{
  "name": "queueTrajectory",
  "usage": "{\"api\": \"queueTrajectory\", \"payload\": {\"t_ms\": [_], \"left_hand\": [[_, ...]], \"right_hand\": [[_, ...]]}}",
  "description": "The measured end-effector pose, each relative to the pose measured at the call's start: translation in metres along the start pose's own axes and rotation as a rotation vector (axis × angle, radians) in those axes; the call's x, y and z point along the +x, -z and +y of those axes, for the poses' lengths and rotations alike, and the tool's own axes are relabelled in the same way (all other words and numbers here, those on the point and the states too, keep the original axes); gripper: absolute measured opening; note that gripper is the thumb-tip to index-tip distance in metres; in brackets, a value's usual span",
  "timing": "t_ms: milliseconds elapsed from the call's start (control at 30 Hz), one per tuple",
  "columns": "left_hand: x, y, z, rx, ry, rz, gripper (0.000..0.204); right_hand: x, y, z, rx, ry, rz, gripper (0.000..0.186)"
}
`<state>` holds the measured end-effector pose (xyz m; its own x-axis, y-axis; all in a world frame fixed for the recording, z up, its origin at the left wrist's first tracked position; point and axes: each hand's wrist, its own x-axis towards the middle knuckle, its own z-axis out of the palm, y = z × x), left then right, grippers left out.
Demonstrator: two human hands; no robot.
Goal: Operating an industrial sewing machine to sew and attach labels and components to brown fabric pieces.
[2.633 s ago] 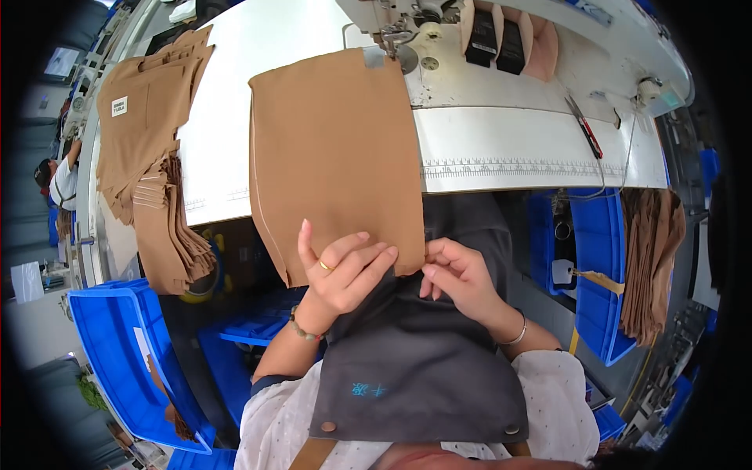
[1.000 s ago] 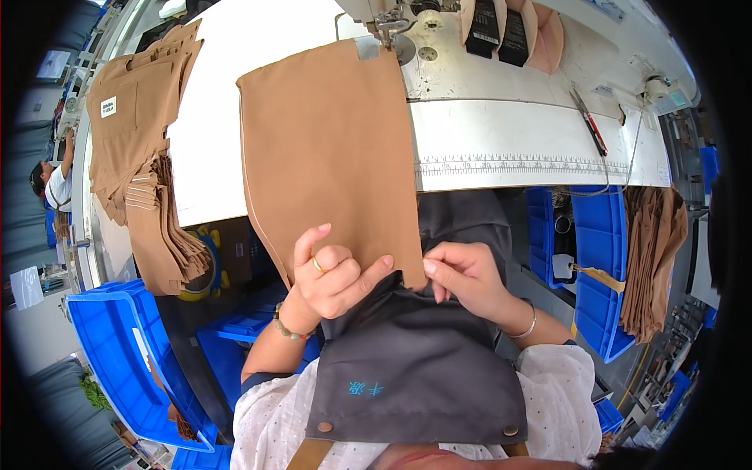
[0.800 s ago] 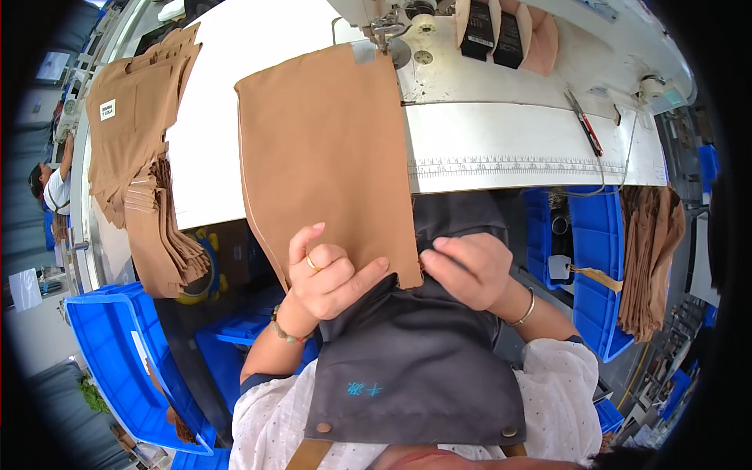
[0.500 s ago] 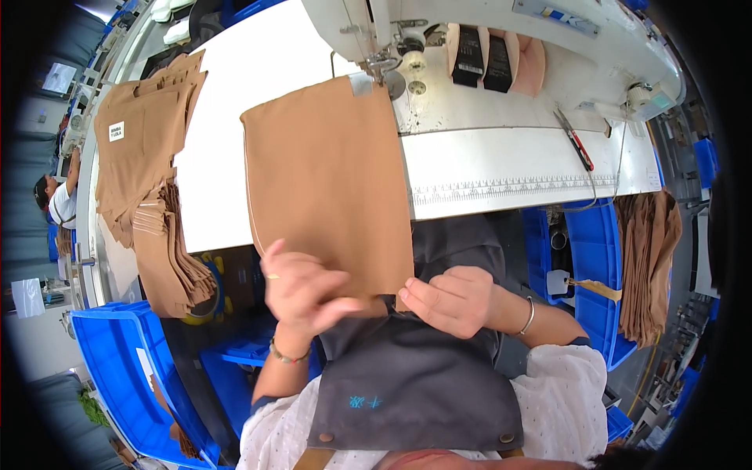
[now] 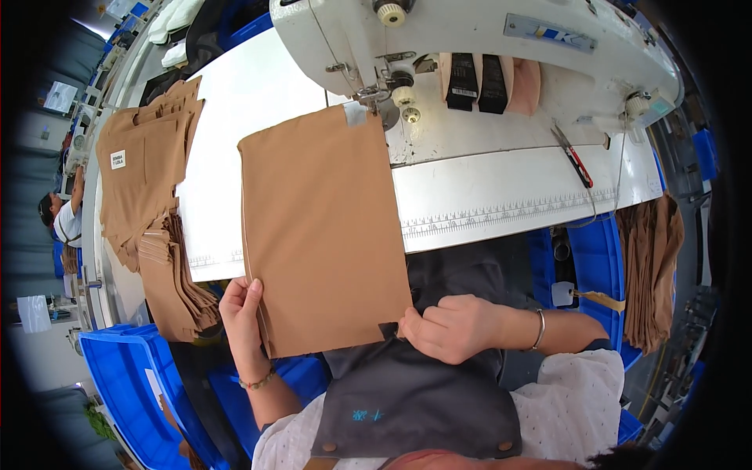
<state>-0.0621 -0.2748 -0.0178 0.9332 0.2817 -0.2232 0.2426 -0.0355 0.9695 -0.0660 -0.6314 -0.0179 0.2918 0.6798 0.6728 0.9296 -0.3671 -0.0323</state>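
A brown fabric piece (image 5: pixel 321 219) lies under the sewing machine (image 5: pixel 470 31) at its far end, by the presser foot, and hangs past the table's front edge over my dark apron (image 5: pixel 419 411). A pale line runs down its left side. My left hand (image 5: pixel 241 313) pinches that left edge near the bottom, thumb on top. My right hand (image 5: pixel 445 327) is closed on the lower right corner, where a small dark patch shows. A grey piece (image 5: pixel 356 115) sits at the fabric's top right. Red-handled snips (image 5: pixel 573 157) lie on the white table (image 5: pixel 501 188) to the right.
Brown pieces (image 5: pixel 141 157) are stacked on the table's left. Black and pink items (image 5: pixel 490 78) lie behind the machine. Blue bins (image 5: pixel 110 368) stand at lower left and at right (image 5: pixel 594 251), brown strips (image 5: pixel 650 282) hanging beside the right one. A co-worker (image 5: pixel 64 215) is at far left.
My left hand has moved from on top of the fabric to its left edge and gripped it. My right hand has shifted lower in the picture. The view has tilted, showing more of the machine.
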Motion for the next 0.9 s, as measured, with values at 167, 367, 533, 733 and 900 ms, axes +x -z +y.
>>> {"api": "queueTrajectory", "payload": {"t_ms": [167,367,533,733,900], "left_hand": [[0.004,0.002,0.001,0.125,-0.016,-0.009,0.011],[0.018,-0.005,0.021,0.280,-0.086,-0.011,0.012],[0.039,-0.014,0.026,0.355,-0.123,-0.013,0.012],[0.053,-0.025,0.042,0.534,-0.143,-0.042,0.021],[0.072,-0.032,0.047,0.569,-0.185,-0.043,0.029]], "right_hand": [[-0.004,-0.004,0.003,0.061,-0.014,-0.030,0.019],[0.002,-0.005,0.020,0.039,0.009,-0.052,0.018],[0.006,-0.010,0.039,0.036,-0.012,-0.065,0.018],[0.010,-0.012,0.060,0.053,-0.021,-0.070,0.021],[0.014,-0.017,0.080,0.075,-0.025,-0.080,0.020]]}}
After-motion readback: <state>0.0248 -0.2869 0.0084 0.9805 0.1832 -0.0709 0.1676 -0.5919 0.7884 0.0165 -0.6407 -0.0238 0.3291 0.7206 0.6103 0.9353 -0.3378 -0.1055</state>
